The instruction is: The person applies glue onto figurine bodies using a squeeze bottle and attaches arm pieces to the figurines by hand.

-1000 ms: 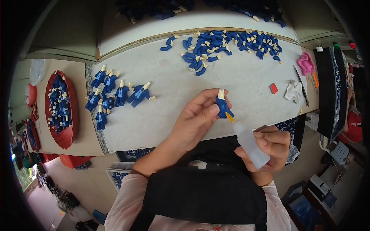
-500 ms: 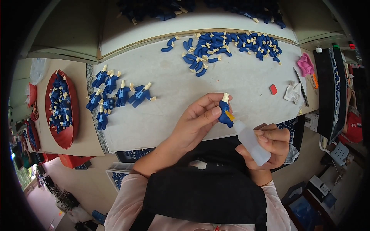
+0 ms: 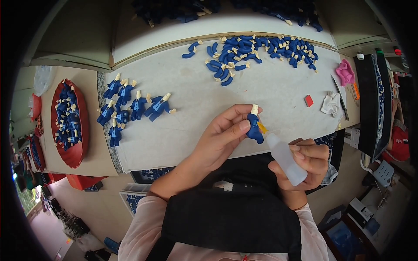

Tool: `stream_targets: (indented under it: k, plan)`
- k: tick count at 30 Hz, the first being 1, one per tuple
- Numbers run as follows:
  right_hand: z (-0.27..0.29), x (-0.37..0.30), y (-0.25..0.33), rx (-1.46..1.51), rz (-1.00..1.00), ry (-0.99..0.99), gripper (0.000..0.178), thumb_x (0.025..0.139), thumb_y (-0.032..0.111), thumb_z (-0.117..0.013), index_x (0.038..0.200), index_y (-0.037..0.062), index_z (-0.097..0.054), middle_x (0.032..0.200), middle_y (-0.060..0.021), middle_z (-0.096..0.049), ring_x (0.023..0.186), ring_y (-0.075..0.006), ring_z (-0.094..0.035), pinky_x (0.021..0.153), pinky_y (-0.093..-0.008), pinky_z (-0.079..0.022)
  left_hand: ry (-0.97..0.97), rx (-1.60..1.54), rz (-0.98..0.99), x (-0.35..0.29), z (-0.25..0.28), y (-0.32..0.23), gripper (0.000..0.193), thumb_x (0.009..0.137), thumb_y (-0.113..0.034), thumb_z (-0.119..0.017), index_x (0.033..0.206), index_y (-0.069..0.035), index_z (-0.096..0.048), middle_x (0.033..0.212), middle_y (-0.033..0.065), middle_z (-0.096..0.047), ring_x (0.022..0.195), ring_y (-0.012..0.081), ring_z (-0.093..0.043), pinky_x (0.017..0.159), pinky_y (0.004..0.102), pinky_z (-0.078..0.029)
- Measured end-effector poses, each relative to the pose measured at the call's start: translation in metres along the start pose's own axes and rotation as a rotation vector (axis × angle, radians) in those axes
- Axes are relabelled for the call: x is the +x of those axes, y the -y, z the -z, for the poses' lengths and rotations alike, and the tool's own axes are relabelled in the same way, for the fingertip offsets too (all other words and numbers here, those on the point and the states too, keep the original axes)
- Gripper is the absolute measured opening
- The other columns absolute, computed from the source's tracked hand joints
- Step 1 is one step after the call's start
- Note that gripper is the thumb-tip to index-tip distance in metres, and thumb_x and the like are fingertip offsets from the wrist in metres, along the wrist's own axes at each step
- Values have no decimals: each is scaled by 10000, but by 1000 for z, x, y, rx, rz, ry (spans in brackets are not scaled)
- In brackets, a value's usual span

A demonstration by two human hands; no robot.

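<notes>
One plain bottle [image 3: 285,160], lettered red cloth [image 3: 397,147]

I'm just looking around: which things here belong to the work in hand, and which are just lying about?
Likely part of the work:
- blue figure, in the left hand
- bottle, in the right hand
- loose arms
- other figures, off to the left

Seemingly just lying about:
- red block
- white cloth
- pink item

White-covered table [image 3: 187,102], blue arm pieces [image 3: 233,49] heaped, blue figures [image 3: 138,107], red block [image 3: 308,101], crumpled white cloth [image 3: 331,104]
</notes>
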State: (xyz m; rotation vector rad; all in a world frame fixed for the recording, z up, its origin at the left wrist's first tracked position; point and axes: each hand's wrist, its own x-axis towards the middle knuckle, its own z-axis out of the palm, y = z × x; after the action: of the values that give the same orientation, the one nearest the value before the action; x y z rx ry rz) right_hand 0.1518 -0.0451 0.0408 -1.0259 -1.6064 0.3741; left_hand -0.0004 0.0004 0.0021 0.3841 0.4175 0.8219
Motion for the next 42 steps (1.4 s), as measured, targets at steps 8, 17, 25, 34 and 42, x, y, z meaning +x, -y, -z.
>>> stream_targets:
  k: [8,17,25,34,42]
  plan:
    - [0,0,2,12,-14,23,432,588,80,-766,919,28,-494,813,-79,-445,575,-126,-480,529,-242,-441,10,-6,1,-1,2,1,278,853,-124,-494,1113,-34,-454,1017,23,-500,910,80,-471,811,234,-371]
    - [2,-2,1,-1,-30,11,405,612,142,-762,901,38,-499,803,-72,-452,583,-122,-480,534,-234,-437,-33,1,-11,0,0,0,293,851,-130,-498,1123,-35,-449,994,26,-512,919,89,-478,814,251,-377]
    - [18,9,-11,247,-235,-229,414,615,46,-740,900,45,-438,866,-124,-498,701,-147,-523,623,-233,-441,-56,-42,-51,2,1,1,301,860,-130,-473,1136,-16,-437,967,69,-528,932,140,-504,818,283,-405]
    - [42,56,-105,85,-599,-108,225,712,-32,-570,918,-9,-482,846,-93,-510,756,-181,-569,578,-255,-468,-18,-22,-72,1,7,4,345,861,-125,-467,1170,20,-416,995,96,-526,959,184,-514,820,305,-430]
    - [59,64,-129,-723,-444,22,168,708,116,-621,830,5,-590,821,-130,-568,724,-292,-558,659,-343,-429,-32,8,-69,2,6,5,320,856,-118,-475,1145,13,-436,994,92,-528,964,191,-515,826,306,-429]
